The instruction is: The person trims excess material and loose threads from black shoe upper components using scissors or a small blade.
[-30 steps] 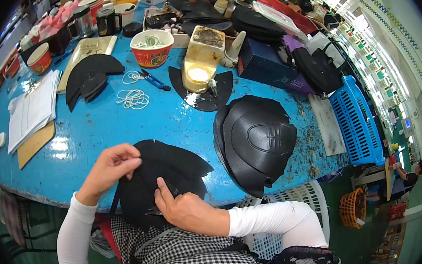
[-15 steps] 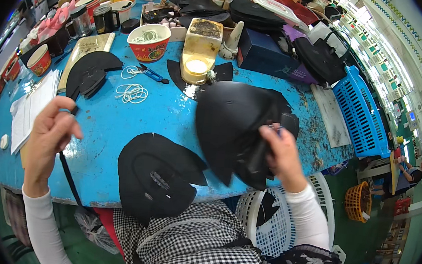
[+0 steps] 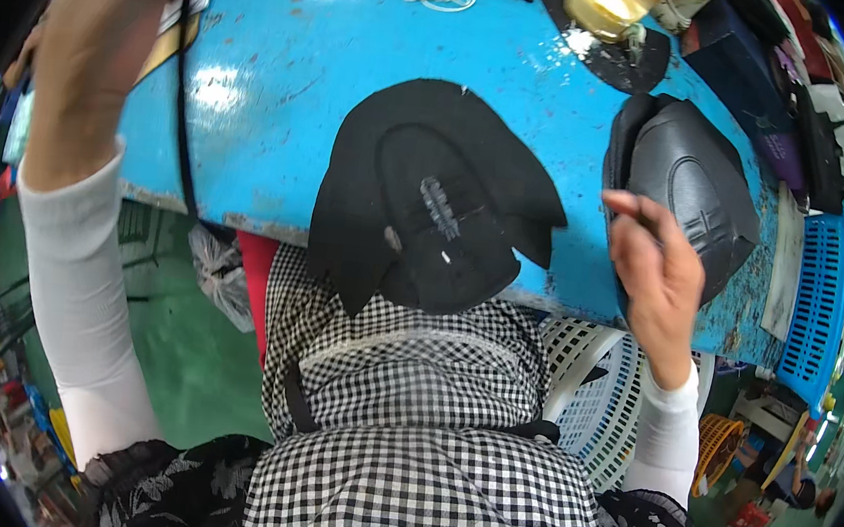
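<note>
Compared with half a second before, the right hand [image 3: 654, 274] had let go of the moulded black shell [image 3: 693, 202] and set it back on the blue table [image 3: 287, 81], at the near right edge. That hand hovered just in front of the shell, fingers curled loosely together, thumb against the forefinger; whether anything small was pinched between them could not be told. The left hand [image 3: 100, 45] had risen to the upper left of the view, closed round a thin black strap [image 3: 184, 132] that hung down past the table edge; its fingertips ran out of view, so the exact grip was unclear.

In my judgement the work had passed from the shell to the flat piece and the strap.

The flat black fabric panel [image 3: 427, 204] lay on the table directly before the person, untouched, its lower points overhanging the near edge above the checked apron [image 3: 410, 403]. It was matt, with a raised oval centre, pointed flaps at either side, and a pale scuffed or glued patch near the middle.
</note>
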The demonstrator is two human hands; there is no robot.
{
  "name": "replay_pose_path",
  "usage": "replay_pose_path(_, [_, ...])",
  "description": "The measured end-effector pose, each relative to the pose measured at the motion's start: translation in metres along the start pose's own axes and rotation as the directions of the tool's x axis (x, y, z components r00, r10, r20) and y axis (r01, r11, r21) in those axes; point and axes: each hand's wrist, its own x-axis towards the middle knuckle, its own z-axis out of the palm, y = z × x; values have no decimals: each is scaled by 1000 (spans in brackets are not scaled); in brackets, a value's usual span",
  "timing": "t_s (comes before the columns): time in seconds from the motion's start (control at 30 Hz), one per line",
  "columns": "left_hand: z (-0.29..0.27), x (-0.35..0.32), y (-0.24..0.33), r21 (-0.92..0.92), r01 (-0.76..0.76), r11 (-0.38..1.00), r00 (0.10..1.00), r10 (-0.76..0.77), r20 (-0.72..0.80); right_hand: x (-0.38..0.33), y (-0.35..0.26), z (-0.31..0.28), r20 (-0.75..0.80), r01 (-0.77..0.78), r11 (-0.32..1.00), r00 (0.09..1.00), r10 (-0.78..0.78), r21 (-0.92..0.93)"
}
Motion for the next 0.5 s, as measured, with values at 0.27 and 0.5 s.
replay_pose_path(0.27, [34, -54, -40, 354, 76, 932, 391, -354, 849, 25, 6, 40, 225, -46, 962, 968, 109, -270])
replay_pose_path(0.5, [55, -62, -62, 477, 34, 878, 323, -461, 826, 27, 7, 33, 292, -111, 957, 937, 191, -269])
